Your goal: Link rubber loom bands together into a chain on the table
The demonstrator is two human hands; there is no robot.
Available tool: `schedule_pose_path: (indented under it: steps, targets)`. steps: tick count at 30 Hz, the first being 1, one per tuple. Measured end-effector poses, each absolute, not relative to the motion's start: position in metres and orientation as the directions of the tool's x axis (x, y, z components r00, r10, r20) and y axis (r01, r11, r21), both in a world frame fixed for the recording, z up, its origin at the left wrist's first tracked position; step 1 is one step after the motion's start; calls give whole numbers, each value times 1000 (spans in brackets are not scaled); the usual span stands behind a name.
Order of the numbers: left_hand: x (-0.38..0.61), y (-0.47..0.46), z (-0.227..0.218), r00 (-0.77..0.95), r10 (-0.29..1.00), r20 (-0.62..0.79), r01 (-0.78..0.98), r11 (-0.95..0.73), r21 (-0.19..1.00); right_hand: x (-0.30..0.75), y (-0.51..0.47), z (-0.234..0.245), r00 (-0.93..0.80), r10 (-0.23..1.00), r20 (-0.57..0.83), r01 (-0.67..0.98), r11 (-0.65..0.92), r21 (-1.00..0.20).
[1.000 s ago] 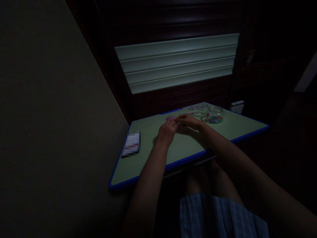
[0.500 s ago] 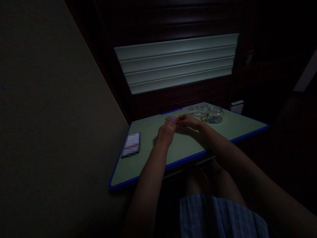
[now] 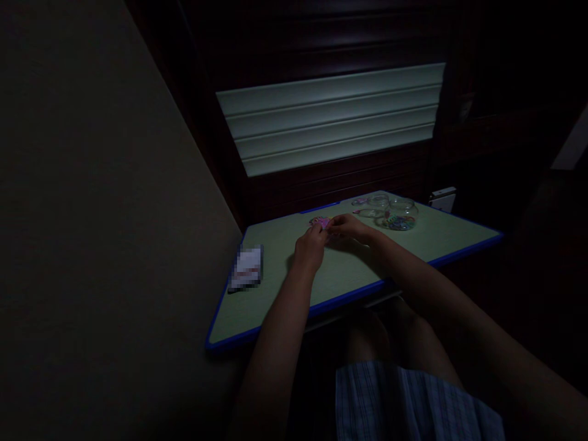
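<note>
The room is very dim. My left hand (image 3: 309,245) and my right hand (image 3: 350,228) meet over the middle of a small green table with a blue rim (image 3: 349,295). Both hands have their fingers pinched together on a small pink object (image 3: 321,222) held between them just above the tabletop. What the pink thing is cannot be made out. To the right of my hands stands a clear jar (image 3: 399,215) with several small coloured pieces in it, and a clear lid or dish (image 3: 377,199) lies beside it.
A flat card-like item (image 3: 247,268) lies on the table's left part. A wall runs along the left. Dark shutters with a pale slatted panel (image 3: 328,119) stand behind the table. A small white box (image 3: 443,197) sits past the far right corner. My knees are under the near edge.
My hands stay pinched on the pink object, with only small finger shifts. The view has drifted slightly.
</note>
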State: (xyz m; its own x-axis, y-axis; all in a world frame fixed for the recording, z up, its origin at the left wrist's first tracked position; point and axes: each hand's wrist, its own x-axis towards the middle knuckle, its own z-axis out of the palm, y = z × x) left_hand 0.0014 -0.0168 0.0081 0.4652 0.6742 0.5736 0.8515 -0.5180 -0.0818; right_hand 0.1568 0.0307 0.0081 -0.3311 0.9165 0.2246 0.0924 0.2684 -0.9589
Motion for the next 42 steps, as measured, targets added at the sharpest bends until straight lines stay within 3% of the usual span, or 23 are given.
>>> schedule_pose_path:
  steps: [7,14,17,20,24,26,29,35,42]
  targets:
    - [1,-15,7,445,691,570,843,-538,-5,153,30,11,-309,909,280,86,320,-943]
    - [1,-17,8,437,690,577,864,-500,-58,151,31,8,-290,893,345,114,390,-914]
    - [2,-17,7,409,690,597,863,-505,-8,149,33,7,-262,877,403,119,443,-888]
    - [2,-13,5,364,674,642,821,-559,121,149,35,6,-243,863,442,142,483,-864]
    - [1,-2,1,205,699,685,697,-595,399,150,40,4,-220,850,478,167,516,-840]
    - [2,3,-1,82,774,628,608,-538,584,150,42,3,-203,846,494,190,528,-827]
    - [4,7,-3,-27,918,397,420,-350,838,150,43,4,-175,824,539,241,567,-788]
    - [9,3,1,-16,987,159,158,-155,975,150,35,10,-114,694,711,469,669,-577]
    - [5,1,10,34,998,50,-117,-45,992,150,11,20,-350,500,792,748,658,-85]
